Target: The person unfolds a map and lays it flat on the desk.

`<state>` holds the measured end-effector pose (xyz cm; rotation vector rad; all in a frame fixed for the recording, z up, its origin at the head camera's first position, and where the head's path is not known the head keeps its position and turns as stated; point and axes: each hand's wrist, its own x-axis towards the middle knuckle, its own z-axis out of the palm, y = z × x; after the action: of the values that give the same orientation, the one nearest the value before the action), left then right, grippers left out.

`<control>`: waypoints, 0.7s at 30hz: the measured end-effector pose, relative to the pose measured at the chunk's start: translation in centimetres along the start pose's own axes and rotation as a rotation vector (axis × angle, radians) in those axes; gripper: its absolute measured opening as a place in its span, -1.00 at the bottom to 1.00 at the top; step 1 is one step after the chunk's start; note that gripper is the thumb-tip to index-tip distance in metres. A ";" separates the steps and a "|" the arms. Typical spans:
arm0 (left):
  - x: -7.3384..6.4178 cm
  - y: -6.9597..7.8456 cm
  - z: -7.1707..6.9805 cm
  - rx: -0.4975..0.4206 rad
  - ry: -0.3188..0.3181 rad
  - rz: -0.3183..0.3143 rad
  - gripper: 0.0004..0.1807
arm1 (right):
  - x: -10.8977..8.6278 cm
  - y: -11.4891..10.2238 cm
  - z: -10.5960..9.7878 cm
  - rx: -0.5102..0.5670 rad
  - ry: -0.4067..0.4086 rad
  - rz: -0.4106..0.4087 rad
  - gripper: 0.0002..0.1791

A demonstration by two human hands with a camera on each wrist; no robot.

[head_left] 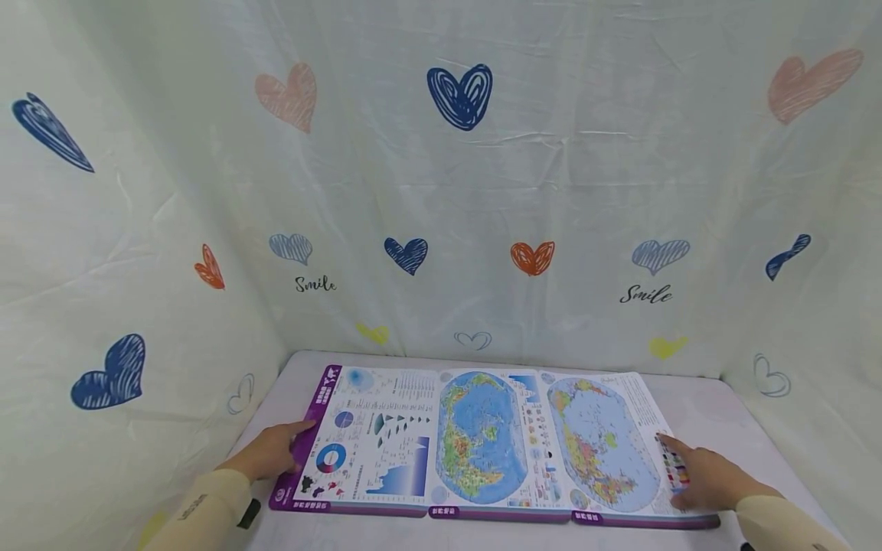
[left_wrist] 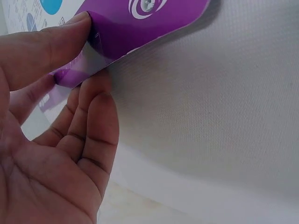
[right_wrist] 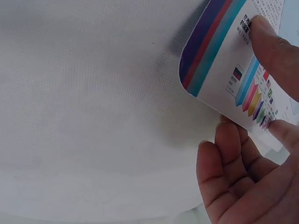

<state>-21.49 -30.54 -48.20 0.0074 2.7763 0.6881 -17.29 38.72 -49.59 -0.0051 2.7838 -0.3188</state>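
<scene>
An unfolded world map chart (head_left: 482, 440) lies across the table, its panels printed with oval maps, graphs and small text, with a purple strip along its left end. At that purple end, my left hand (head_left: 269, 451) grips the edge. In the left wrist view, the left thumb (left_wrist: 51, 44) presses the top face while several fingers curl at the underside. My right hand (head_left: 710, 478) holds the opposite end beside rows of small printed flags. Seen from the right wrist, the thumb (right_wrist: 273, 49) lies on the printed face, with other fingers bent below the edge.
The white table (head_left: 730, 413) extends past the chart on the right and behind it. A pale curtain (head_left: 482, 184) with printed hearts and "Smile" lettering encloses the back and both sides.
</scene>
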 end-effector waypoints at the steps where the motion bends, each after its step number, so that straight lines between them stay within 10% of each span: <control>1: 0.0 0.0 0.0 -0.002 0.002 0.001 -0.13 | 0.0 0.1 0.0 -0.010 -0.001 0.000 0.20; 21: 0.8 0.8 -1.4 0.142 0.157 0.037 -0.22 | 0.3 -0.1 -4.5 -0.095 0.024 0.009 0.17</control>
<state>-22.72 -30.40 -46.91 0.0352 2.9770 0.5197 -19.04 39.63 -45.55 -0.0115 2.8193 -0.1851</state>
